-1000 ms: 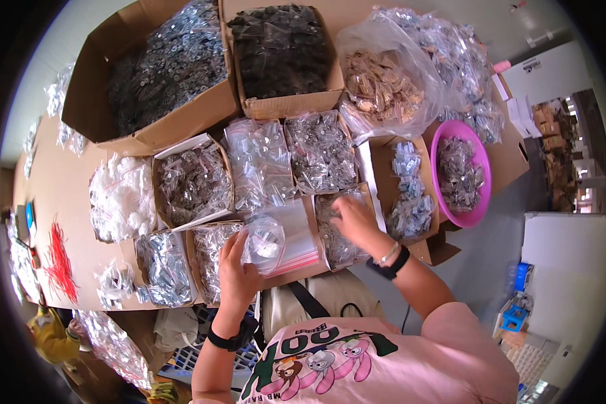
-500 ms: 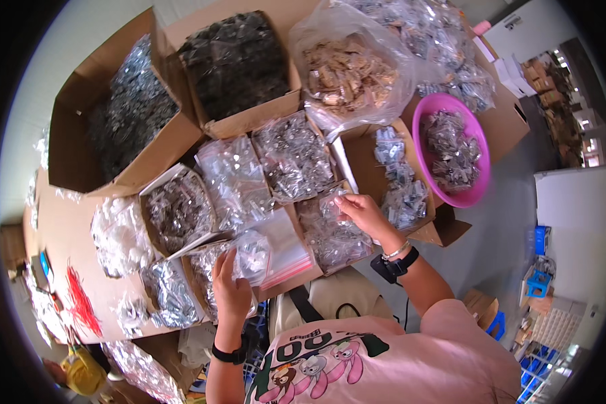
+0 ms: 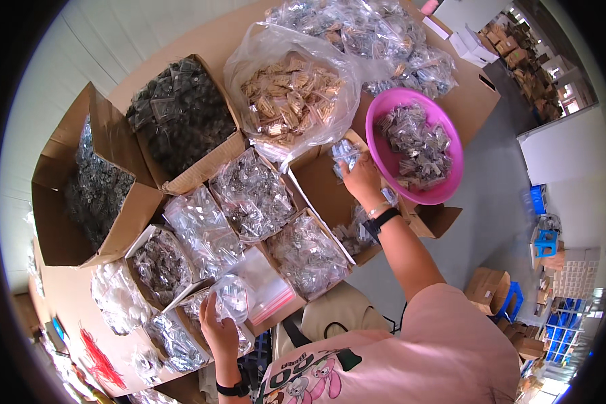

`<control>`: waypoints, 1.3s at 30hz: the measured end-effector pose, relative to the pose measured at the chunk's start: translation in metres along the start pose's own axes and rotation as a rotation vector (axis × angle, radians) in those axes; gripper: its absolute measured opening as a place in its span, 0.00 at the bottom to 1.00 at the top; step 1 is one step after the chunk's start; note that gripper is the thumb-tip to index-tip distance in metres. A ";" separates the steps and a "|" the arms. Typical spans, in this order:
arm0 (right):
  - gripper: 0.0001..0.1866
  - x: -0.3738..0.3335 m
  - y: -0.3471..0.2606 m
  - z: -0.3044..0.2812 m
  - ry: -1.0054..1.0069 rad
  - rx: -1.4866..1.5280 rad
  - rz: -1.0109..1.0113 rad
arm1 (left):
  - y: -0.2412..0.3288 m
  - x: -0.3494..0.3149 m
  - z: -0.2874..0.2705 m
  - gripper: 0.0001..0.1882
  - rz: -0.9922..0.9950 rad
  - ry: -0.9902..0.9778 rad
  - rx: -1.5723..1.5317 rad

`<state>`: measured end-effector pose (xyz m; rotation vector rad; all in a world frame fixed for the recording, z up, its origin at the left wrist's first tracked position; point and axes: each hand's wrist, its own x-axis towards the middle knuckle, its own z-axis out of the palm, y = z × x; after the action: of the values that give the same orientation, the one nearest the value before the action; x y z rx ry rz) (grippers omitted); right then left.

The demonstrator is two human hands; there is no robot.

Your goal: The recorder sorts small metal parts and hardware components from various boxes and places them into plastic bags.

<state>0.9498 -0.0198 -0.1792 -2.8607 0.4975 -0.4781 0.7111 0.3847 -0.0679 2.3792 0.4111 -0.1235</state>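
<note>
My left hand [image 3: 220, 333] holds a clear zip bag [image 3: 232, 297] between thumb and fingers. The bag bulges and has something pale or shiny inside. It sits beside a stack of flat clear zip bags [image 3: 269, 306] with red-striped edges. My right hand [image 3: 362, 180] reaches into a shallow cardboard box [image 3: 316, 178], its fingertips closed on a small plastic bag [image 3: 345, 152] of bluish-silver parts. The palm partly hides more small bags. Nearer me in the same box lie other filled bags [image 3: 358, 229].
Open boxes of metal parts [image 3: 252, 195] crowd the table. Behind them are a box of dark bagged parts [image 3: 182, 114] and a large clear bag of tan pieces [image 3: 293, 94]. A pink basin [image 3: 458, 158] of small bags stands at the right, close to my right hand.
My right hand has moved from the box of clear-bagged parts, away and right, into the shallow box. My left hand keeps its bag beside the stack. The view has shifted.
</note>
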 end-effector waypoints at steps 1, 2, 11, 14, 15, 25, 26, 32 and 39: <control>0.31 0.002 0.000 -0.002 -0.124 -0.101 -0.036 | -0.003 -0.001 0.000 0.33 -0.046 -0.016 0.013; 0.36 0.004 0.000 -0.004 -0.246 -0.201 -0.072 | -0.005 -0.002 0.000 0.33 -0.045 -0.013 0.020; 0.29 -0.007 0.044 -0.016 -0.550 0.441 -0.010 | 0.008 0.006 0.010 0.33 0.045 0.004 0.075; 0.23 -0.001 0.011 -0.071 -0.884 1.105 0.359 | -0.008 0.005 0.008 0.33 0.012 0.013 0.061; 0.23 -0.004 0.009 -0.086 -0.876 1.427 0.376 | -0.015 0.005 0.010 0.34 0.108 0.063 0.075; 0.16 0.132 0.095 -0.113 -0.605 2.134 0.564 | -0.001 0.012 0.009 0.35 -0.009 -0.002 0.132; 0.16 0.157 0.092 -0.105 -0.529 1.726 0.547 | 0.009 0.008 0.003 0.35 -0.019 0.012 0.137; 0.27 0.204 0.106 -0.005 -0.752 -0.036 0.037 | 0.025 0.004 -0.001 0.35 0.022 0.001 0.213; 0.17 0.177 0.139 0.052 -0.441 -0.242 -0.137 | -0.001 0.003 0.012 0.32 0.029 0.034 0.176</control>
<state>1.0850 -0.2045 -0.2117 -3.1086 0.2962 0.2130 0.7139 0.3785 -0.0778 2.5626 0.3952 -0.1102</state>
